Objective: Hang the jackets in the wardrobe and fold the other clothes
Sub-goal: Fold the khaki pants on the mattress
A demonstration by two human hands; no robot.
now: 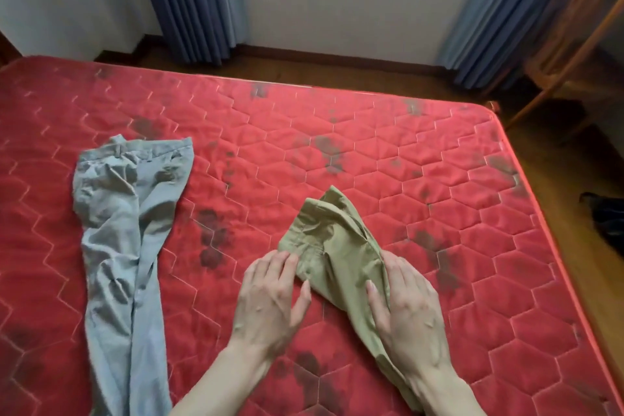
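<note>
While both hands are down on the bed, the olive-khaki trousers (341, 260) sit a bit toward 5 o'clock from the middle of the red quilted mattress (371, 145), bunched narrow and running from about 12 o'clock at the waist end down toward 6 o'clock under the right forearm. Left hand (270, 297) lies flat with fingers straight and spread, fingertips touching the 9 o'clock edge of the khaki fabric, thumb pointing in toward it. Right hand (408, 304) is also flat and relaxed, resting on the 3 o'clock edge of the same trousers, thumb laid across the cloth, so neither hand is really gripping anything, more pressing it down. Over at 9 o'clock from the hands, well apart from them, a pair of light grey trousers (125, 236) is lying crumpled lengthwise, waistband at the far end, legs running off the near edge of the view. The mattress has dark blotchy stains all over. Beyond it at 12 o'clock there's a white wall with blue curtains (192, 0) on either side, wooden floor (337, 73), and a wooden frame (567, 54) of some kind at 2 o'clock; can't tell what it is. Something dark lies on the floor at 3 o'clock.
</note>
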